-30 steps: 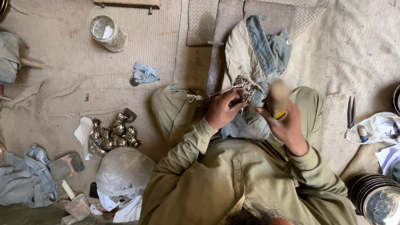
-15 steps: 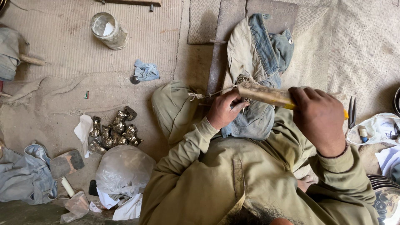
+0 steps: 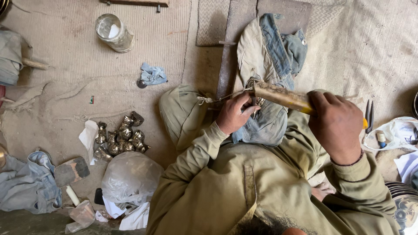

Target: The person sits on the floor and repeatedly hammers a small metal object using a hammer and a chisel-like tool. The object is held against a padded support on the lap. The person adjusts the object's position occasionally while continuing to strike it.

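So, filing step: right hand (image 3: 337, 126) fingers wrapped round wooden-handled tool (image 3: 283, 96), left hand (image 3: 233, 114) fingers pinching small metal piece (image 3: 257, 89) on lap. Next move probably needs steady stroke, firm pinch.

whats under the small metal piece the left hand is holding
Under the small metal piece, pinned by the left hand, lies blue denim cloth over the lap. What is beneath the cloth is covered.

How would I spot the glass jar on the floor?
Start at the tan mat covering the floor, then look to its far edge, beyond the heap of small metal pieces. The jar lies there tilted, alone; it is the only clear, round container, with something pale inside.
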